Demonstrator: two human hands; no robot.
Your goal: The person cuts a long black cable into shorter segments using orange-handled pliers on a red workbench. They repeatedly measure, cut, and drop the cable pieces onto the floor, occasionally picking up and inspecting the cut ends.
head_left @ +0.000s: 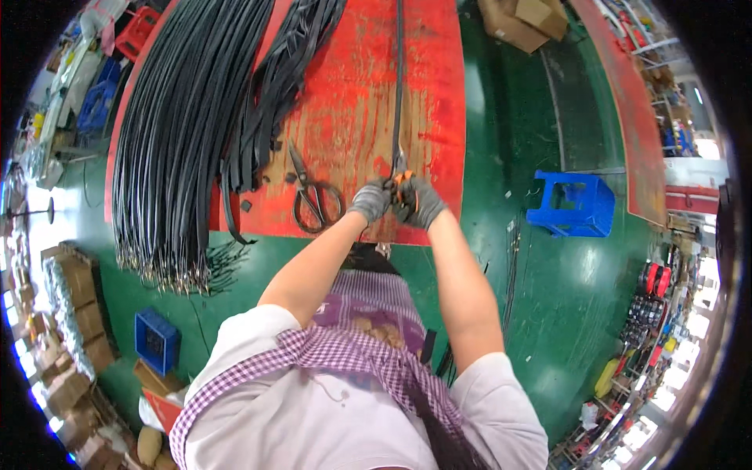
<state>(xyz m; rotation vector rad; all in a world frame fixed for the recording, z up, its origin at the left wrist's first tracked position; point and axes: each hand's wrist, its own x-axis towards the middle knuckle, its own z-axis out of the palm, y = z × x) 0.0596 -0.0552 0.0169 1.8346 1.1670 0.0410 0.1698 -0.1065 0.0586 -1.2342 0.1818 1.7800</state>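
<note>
My left hand, in a grey glove, is closed on the near end of a long black cable. The cable runs straight away from me across the worn red table. Beside it, my right hand, gloved too, is closed around orange-handled pliers. The pliers' jaws point away from me, close against the cable; whether they touch it I cannot tell. Black-handled scissors lie on the table just left of my left hand.
A thick bundle of black cables hangs over the table's near left edge, with looser black strips beside it. A blue stool stands on the green floor at right. Cardboard boxes lie far right; a blue crate sits lower left.
</note>
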